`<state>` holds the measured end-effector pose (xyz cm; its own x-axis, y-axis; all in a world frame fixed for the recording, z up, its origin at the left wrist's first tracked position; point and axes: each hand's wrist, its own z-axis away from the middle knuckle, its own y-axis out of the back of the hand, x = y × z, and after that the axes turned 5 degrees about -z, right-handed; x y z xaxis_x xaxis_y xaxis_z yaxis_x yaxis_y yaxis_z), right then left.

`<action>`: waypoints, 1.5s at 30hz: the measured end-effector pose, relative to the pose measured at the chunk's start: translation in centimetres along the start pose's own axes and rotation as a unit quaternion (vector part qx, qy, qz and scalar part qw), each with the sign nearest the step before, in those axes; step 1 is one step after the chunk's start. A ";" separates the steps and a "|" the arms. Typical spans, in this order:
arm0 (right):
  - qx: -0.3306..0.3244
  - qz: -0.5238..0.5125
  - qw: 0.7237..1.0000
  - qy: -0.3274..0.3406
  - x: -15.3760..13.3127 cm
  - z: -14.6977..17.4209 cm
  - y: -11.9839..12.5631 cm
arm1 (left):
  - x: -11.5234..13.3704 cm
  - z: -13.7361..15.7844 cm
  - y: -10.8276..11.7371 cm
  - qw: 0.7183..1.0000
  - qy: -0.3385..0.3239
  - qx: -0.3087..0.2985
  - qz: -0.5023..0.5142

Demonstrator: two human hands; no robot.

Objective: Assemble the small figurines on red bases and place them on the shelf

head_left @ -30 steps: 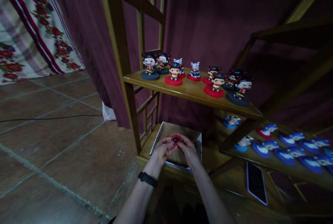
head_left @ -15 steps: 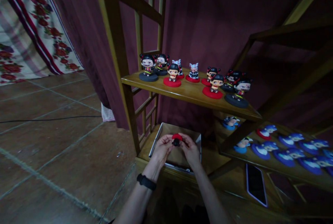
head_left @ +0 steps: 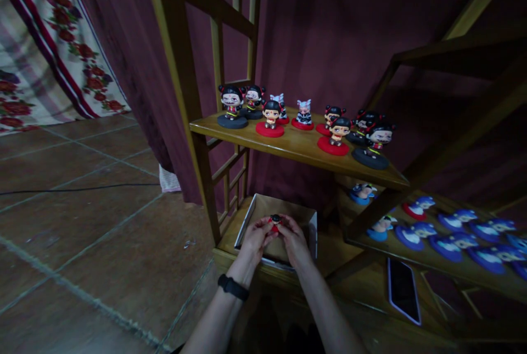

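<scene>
Between my fingers is a small figurine (head_left: 275, 221) with black hair and a red base, held upright over an open cardboard box (head_left: 303, 217). My left hand (head_left: 256, 237), below a black wristband, grips its left side. On its right side the fingers of my right hand (head_left: 293, 236) are closed on it too. The fingers hide part of the figurine's lower body and base. On the wooden shelf (head_left: 263, 142) above stand several similar figurines, among them one on a red base (head_left: 270, 118) and one on a dark base (head_left: 233, 107).
At the right, a lower shelf carries several blue figurines (head_left: 453, 241). A phone (head_left: 403, 291) with a pale purple edge lies below them. The shelf's wooden post (head_left: 201, 178) rises left of the box. A dark cable (head_left: 82, 188) crosses the tiled floor.
The figurine has been turned: its red base was uppermost and its dark head below, and now the head is on top. Both hands still hold it over the box.
</scene>
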<state>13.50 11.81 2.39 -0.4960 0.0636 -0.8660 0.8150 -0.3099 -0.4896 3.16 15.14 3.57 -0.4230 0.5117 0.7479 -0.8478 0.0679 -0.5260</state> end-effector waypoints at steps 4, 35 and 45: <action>-0.021 0.006 1.000 -0.005 -0.4 0.1 -0.1 | 0.3 0.0 0.2 1.000 0.001 -0.006 -0.014; -0.009 0.155 0.985 0.070 0.2 -0.9 0.0 | -0.6 0.0 -0.4 0.995 -0.077 0.053 0.024; 0.038 0.255 0.952 0.163 0.5 -1.1 0.3 | -0.6 -0.2 -0.4 0.995 -0.084 0.046 0.037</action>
<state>13.82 12.79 1.72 0.0874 0.1728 -0.9811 0.8948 -0.4464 0.0010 3.80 14.97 3.22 -0.5270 0.3611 0.7694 -0.8343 -0.0471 -0.5493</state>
